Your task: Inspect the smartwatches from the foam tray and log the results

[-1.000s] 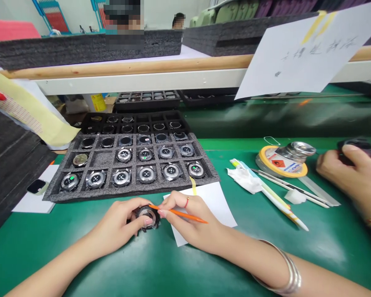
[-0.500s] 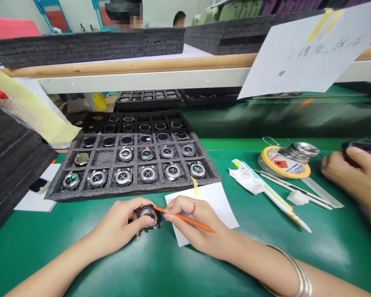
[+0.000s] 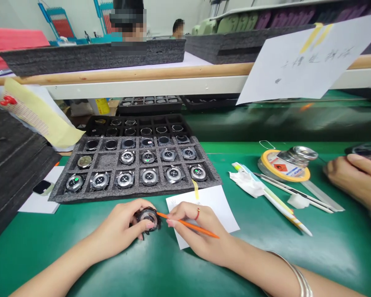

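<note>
Between the thumb and fingers of my left hand (image 3: pixel 126 225) is a round watch case (image 3: pixel 149 215), its back facing up. The fingers cover part of its left side and lower face. My right hand (image 3: pixel 198 231) pinches a thin orange stick (image 3: pixel 198 228) like a pen. Its pointed tip meets the right edge of the watch case, close to the rim. Under the right hand lies a white sheet of paper (image 3: pixel 212 204) with a strip of yellow tape. Just behind the hands, a grey foam tray (image 3: pixel 105 160) holds several similar watch cases in its compartments.
At right lie a yellow tape roll (image 3: pixel 301 173), a metal dispenser (image 3: pixel 304 153), a white-and-yellow stick (image 3: pixel 292 220) and tweezers (image 3: pixel 297 193). Another person's hand (image 3: pixel 352 173) holds a dark object there. A shelf beam (image 3: pixel 173 74) crosses above; stacked black foam (image 3: pixel 15 173) stands left.
The view has tilted slightly, so everything sits a little lower. Both hands keep their grip; the stick's tip has shifted slightly down along the watch case's right edge.
</note>
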